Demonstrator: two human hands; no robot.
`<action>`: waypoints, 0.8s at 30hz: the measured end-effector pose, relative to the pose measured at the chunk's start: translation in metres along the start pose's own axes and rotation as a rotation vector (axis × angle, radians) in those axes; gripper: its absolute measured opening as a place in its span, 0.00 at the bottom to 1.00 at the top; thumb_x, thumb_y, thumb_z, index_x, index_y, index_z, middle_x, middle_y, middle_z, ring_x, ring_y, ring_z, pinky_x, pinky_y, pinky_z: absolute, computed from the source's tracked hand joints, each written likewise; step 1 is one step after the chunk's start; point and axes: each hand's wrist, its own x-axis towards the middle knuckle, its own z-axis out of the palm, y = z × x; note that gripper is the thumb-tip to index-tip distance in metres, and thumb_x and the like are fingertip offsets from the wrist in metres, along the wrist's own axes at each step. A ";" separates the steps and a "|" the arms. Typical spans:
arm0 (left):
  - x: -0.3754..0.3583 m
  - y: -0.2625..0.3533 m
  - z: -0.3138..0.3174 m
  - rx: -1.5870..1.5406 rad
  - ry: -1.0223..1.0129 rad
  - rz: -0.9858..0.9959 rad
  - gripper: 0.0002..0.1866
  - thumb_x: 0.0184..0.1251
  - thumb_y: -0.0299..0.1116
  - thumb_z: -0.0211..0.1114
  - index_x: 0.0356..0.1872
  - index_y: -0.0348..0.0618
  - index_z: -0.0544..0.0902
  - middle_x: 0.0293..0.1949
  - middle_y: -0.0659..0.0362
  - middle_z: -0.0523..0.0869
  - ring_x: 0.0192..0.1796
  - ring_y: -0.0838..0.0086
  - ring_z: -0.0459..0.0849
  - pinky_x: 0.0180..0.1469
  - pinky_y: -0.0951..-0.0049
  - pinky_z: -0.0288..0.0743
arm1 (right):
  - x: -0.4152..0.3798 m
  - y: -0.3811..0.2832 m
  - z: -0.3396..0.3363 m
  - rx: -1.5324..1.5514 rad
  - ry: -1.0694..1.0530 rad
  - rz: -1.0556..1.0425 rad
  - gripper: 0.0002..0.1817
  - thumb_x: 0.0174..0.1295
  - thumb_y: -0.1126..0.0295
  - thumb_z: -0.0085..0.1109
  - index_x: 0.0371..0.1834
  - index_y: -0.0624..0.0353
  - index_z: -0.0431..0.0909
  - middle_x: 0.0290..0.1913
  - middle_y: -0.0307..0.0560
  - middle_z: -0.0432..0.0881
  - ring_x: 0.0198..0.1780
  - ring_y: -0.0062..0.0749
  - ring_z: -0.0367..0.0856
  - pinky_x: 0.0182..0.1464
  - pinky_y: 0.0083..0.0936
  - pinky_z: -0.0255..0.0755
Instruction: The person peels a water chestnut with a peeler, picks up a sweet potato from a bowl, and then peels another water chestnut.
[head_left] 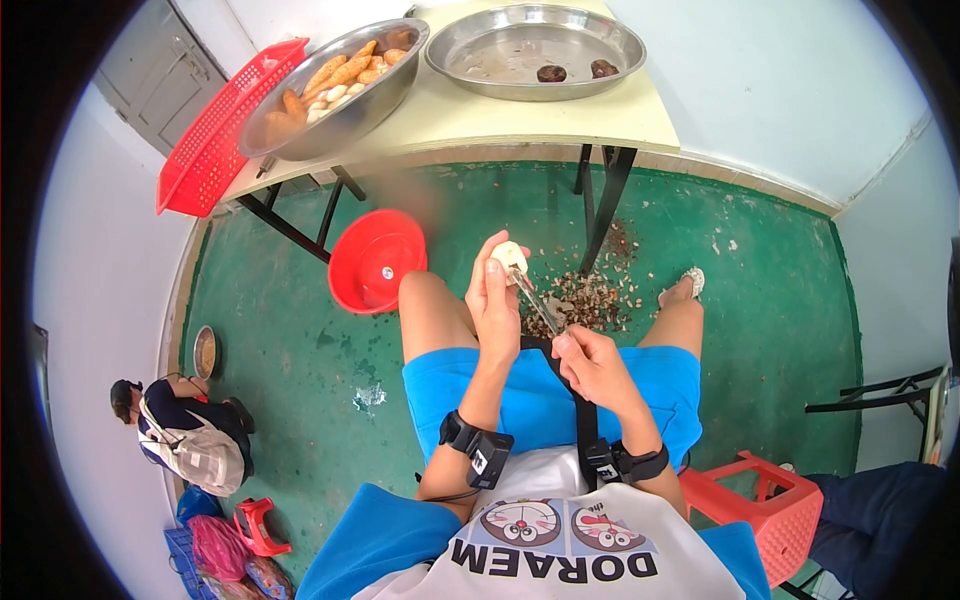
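Observation:
My left hand [492, 305] grips a small, rounded, pale white peeled tuber [508, 256], fingers curled around it. In my right hand [598, 368] is the handle end of a slim metal peeler [536, 302], its far end right at the tuber's lower side. Both hands are over my lap, above the blue shorts. Below and beyond them, brown and whitish peelings [585, 300] lie scattered on the green floor between my legs.
A table [480, 130] ahead bears a steel bowl [390, 105] of orange-brown and white tubers, a round steel pan [470, 85] with two dark lumps, and a red basket [215, 140]. A red basin [345, 265] sits on the floor. A person [205, 440] crouches left; a red stool [745, 490] stands right.

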 end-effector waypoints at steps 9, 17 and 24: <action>0.001 0.004 0.005 -0.001 0.030 -0.029 0.21 0.69 0.39 0.44 0.56 0.35 0.65 0.40 0.54 0.77 0.33 0.80 0.73 0.34 0.80 0.69 | 0.011 0.014 -0.002 -0.323 0.193 -0.438 0.19 0.61 0.58 0.51 0.19 0.60 0.66 0.13 0.32 0.61 0.17 0.13 0.57 0.18 0.16 0.53; 0.006 0.002 -0.004 0.091 -0.018 -0.020 0.20 0.69 0.38 0.44 0.55 0.35 0.66 0.39 0.56 0.77 0.33 0.80 0.73 0.34 0.80 0.69 | 0.004 0.002 0.001 0.142 -0.055 -0.028 0.19 0.61 0.56 0.50 0.21 0.60 0.69 0.12 0.32 0.63 0.14 0.12 0.59 0.16 0.13 0.53; 0.004 -0.002 -0.004 0.094 0.044 -0.065 0.19 0.69 0.37 0.44 0.56 0.37 0.66 0.39 0.57 0.77 0.33 0.81 0.73 0.35 0.79 0.69 | 0.020 0.014 -0.001 -0.015 0.340 -0.318 0.12 0.59 0.64 0.54 0.22 0.59 0.69 0.15 0.29 0.62 0.18 0.10 0.57 0.19 0.13 0.53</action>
